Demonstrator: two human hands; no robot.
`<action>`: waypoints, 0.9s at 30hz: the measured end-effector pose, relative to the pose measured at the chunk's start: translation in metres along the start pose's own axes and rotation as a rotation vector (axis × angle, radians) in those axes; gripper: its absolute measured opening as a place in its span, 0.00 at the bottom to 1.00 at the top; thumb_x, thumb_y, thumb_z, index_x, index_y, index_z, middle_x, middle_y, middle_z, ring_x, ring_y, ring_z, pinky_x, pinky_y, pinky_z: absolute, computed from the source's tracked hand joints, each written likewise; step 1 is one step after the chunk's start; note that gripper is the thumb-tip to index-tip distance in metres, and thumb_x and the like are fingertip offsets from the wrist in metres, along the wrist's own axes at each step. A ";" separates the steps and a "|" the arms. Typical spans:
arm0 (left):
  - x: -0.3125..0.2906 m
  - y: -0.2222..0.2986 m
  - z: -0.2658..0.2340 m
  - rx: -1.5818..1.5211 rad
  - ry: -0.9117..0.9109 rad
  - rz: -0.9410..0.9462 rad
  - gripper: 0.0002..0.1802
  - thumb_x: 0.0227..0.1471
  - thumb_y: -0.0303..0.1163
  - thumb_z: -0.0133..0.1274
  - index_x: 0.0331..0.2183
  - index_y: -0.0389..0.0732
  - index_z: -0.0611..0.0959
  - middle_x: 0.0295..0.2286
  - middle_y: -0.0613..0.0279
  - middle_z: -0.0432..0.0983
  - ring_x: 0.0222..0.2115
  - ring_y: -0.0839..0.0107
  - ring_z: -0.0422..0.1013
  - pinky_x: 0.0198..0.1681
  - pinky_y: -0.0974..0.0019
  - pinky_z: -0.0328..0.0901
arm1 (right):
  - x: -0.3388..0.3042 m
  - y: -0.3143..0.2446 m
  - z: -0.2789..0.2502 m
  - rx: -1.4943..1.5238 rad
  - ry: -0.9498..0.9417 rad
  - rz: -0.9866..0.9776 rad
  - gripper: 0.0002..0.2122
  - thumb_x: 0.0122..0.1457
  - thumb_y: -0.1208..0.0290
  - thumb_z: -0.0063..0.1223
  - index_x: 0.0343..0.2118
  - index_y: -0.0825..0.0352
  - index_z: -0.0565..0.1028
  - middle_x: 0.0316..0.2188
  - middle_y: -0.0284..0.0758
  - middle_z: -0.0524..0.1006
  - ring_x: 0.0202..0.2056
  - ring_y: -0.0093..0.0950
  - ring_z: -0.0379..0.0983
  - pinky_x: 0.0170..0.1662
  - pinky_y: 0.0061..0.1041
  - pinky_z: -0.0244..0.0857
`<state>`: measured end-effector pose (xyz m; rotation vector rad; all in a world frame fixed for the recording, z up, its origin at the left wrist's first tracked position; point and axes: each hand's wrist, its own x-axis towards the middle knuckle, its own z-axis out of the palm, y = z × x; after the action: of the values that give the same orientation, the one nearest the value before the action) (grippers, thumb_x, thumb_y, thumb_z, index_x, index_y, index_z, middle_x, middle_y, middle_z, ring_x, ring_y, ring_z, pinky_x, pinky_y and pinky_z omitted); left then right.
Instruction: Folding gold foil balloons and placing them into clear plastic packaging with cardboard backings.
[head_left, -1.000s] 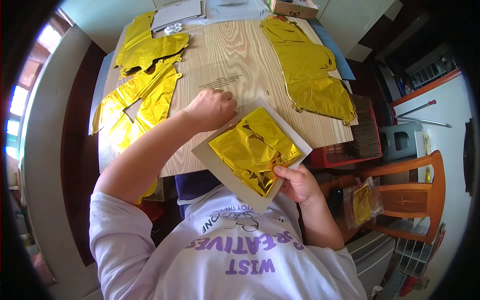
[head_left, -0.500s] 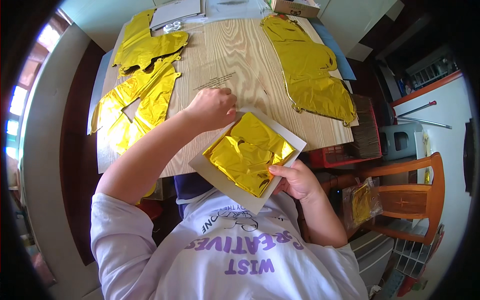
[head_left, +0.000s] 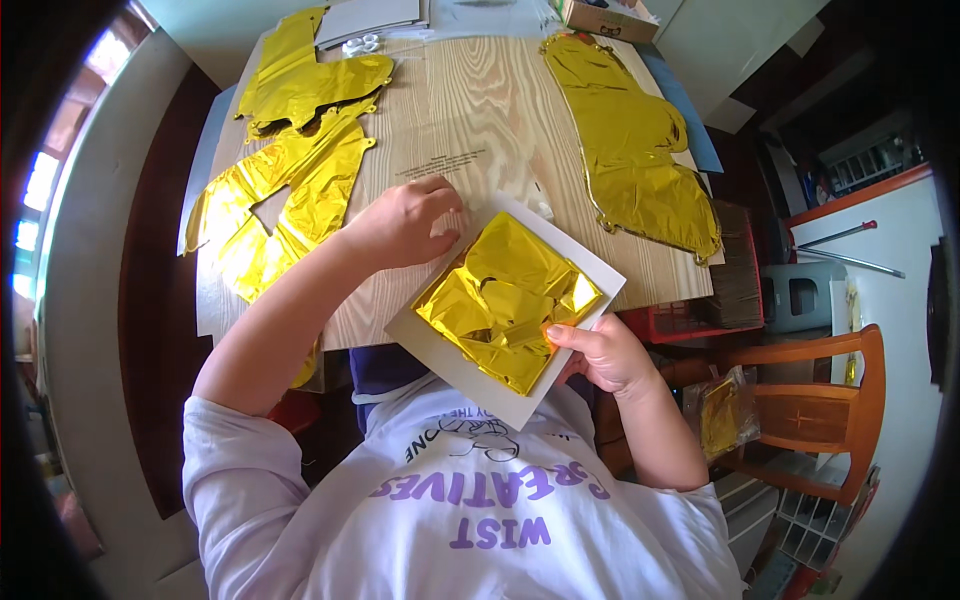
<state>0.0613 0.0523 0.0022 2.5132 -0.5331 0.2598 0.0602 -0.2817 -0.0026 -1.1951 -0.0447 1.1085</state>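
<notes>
My right hand (head_left: pixel 612 355) grips a square white card (head_left: pixel 408 325) by its lower right edge. The thumb presses on a folded gold foil balloon (head_left: pixel 515 300) lying on the card. Card and balloon are tilted at the table's front edge, just above my shirt. My left hand (head_left: pixel 405 222) hovers over the table beside the card's upper left side. Its fingers are loosely curled, the thumb stands apart from them, and nothing shows between them. Beyond it, a clear plastic bag (head_left: pixel 440 165) with small print lies flat on the wood-grain table (head_left: pixel 470 85).
Flat gold foil balloons lie at left (head_left: pixel 300 190) and right (head_left: pixel 640 150). White ribbon rolls (head_left: pixel 362 45), a stack of white cards (head_left: pixel 370 20) and a cardboard box (head_left: pixel 605 20) are at the back. At right are a red crate (head_left: pixel 690 318) and a wooden chair (head_left: pixel 805 400) bearing a bagged gold item (head_left: pixel 722 415).
My left hand has loosened from a fist, its thumb moving away from the fingers. My right hand keeps hold of the card and balloon. The whole view has shifted slightly.
</notes>
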 end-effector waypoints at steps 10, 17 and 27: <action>0.005 0.030 -0.021 0.074 -0.129 -0.198 0.03 0.47 0.25 0.57 0.28 0.37 0.81 0.27 0.52 0.78 0.30 0.53 0.77 0.34 0.56 0.72 | -0.009 0.004 0.011 0.085 0.105 -0.056 0.20 0.62 0.71 0.58 0.56 0.69 0.70 0.40 0.38 0.81 0.33 0.27 0.83 0.26 0.24 0.80; 0.025 0.051 -0.035 0.235 -0.494 -0.242 0.08 0.47 0.25 0.53 0.31 0.35 0.82 0.30 0.48 0.81 0.35 0.48 0.78 0.39 0.52 0.74 | -0.018 0.038 0.035 -0.035 0.222 -0.149 0.18 0.64 0.71 0.56 0.55 0.69 0.70 0.39 0.37 0.81 0.30 0.26 0.82 0.24 0.22 0.77; 0.013 0.042 -0.017 0.207 -0.286 -0.221 0.04 0.47 0.26 0.53 0.26 0.35 0.79 0.24 0.47 0.77 0.28 0.46 0.76 0.34 0.50 0.71 | -0.019 0.055 0.049 0.175 0.198 -0.149 0.14 0.65 0.72 0.55 0.51 0.70 0.71 0.35 0.37 0.81 0.26 0.26 0.80 0.21 0.21 0.73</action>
<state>0.0538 0.0255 0.0402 2.8027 -0.3459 -0.1372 -0.0131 -0.2635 -0.0134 -1.1197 0.1117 0.8420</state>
